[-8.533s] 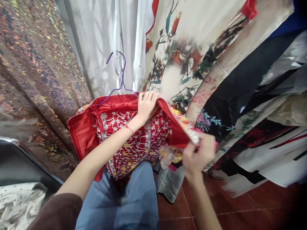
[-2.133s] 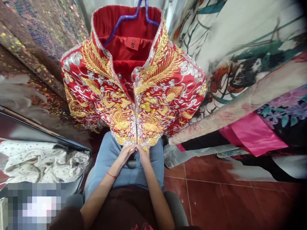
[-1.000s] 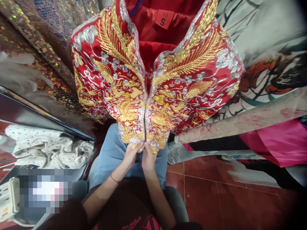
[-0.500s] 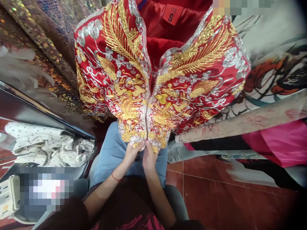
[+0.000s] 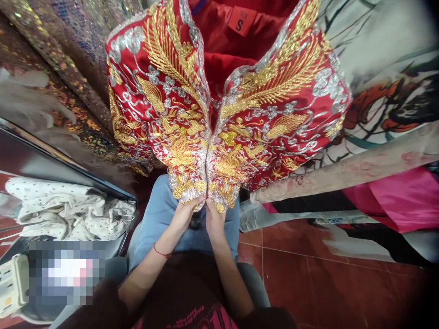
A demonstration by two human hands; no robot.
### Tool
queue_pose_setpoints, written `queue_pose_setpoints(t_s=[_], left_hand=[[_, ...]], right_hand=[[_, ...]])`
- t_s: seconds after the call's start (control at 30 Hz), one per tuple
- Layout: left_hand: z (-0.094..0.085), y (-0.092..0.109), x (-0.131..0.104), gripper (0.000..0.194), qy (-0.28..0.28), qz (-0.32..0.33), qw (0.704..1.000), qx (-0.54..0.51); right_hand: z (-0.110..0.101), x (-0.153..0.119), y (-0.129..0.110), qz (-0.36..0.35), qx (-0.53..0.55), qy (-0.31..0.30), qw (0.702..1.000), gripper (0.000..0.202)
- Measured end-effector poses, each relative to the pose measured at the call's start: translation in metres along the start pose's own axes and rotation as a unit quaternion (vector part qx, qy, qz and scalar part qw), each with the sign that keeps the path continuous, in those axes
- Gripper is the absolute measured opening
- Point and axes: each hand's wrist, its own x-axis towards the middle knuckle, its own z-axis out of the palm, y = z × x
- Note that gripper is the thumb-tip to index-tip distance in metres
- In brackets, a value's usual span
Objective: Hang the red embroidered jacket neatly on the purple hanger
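Observation:
A red satin jacket (image 5: 288,107), thick with gold and silver embroidery, spreads out in front of me. Its two front edges meet in a narrow slit down the middle, and the scalloped lower hem reaches over my knees. My left hand (image 5: 185,214), with a thin red string at the wrist, pinches the hem left of the slit. Just right of the slit, my right hand (image 5: 215,221) pinches the other front corner, thumb on top. The fingers under the cloth are hidden. Inside the neck a red label (image 5: 243,20) marked S shows on the lining.
Sequinned cloth (image 5: 65,91) with white feathers hangs at the left. Below it lies a bundled white spotted cloth (image 5: 65,205) beside a small pale pouch (image 5: 13,285). Patterned cloth (image 5: 373,109) and pink fabric (image 5: 404,198) fill the right, above a red tiled floor (image 5: 302,283).
The jacket's right half and hem have shifted slightly left and up in view. Both hands still grip the hem, and my left hand has moved a little left.

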Motion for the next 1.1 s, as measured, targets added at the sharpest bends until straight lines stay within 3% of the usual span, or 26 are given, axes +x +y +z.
queue_pose_setpoints(t_s=[0.13,0.3,0.43,0.53,0.63,0.83,0.87,0.93,1.03,1.1], left_hand=[[0.003,-0.002,0.0,0.048,-0.007,-0.058,0.995,-0.077],[-0.004,-0.008,0.003,0.043,-0.025,-0.081,0.994,-0.066],[-0.004,-0.007,0.001,0.046,0.002,-0.057,0.997,-0.042],[0.0,-0.007,-0.004,0.051,0.007,-0.025,0.999,-0.02],[0.005,-0.009,-0.008,0.056,0.002,0.004,1.0,-0.01],[0.006,-0.015,-0.006,0.053,0.011,0.051,0.999,0.016],[0.004,-0.016,-0.004,0.054,0.023,0.06,0.997,0.032],[-0.002,-0.02,0.001,0.053,0.052,0.081,0.993,0.072],[-0.013,-0.026,0.009,0.047,0.079,0.114,0.984,0.113],[-0.02,-0.03,0.013,0.045,0.075,0.11,0.983,0.127]], right_hand=[[-0.015,0.0,0.011,-0.015,-0.032,0.008,0.999,0.082],[-0.036,0.006,0.017,-0.056,-0.119,-0.014,0.991,0.072],[-0.037,0.007,0.011,-0.065,-0.148,-0.021,0.987,0.054],[-0.033,0.007,0.01,-0.069,-0.152,0.015,0.986,0.046],[-0.029,0.008,0.011,-0.077,-0.147,0.051,0.985,0.048],[-0.023,0.01,0.012,-0.08,-0.12,0.043,0.989,0.055],[-0.024,0.01,0.011,-0.062,-0.134,0.028,0.989,0.052],[-0.03,0.011,0.007,0.014,-0.206,-0.06,0.977,0.043],[-0.043,0.011,-0.001,0.146,-0.35,-0.229,0.897,0.043],[-0.049,0.009,-0.006,0.157,-0.392,-0.254,0.87,0.048]])
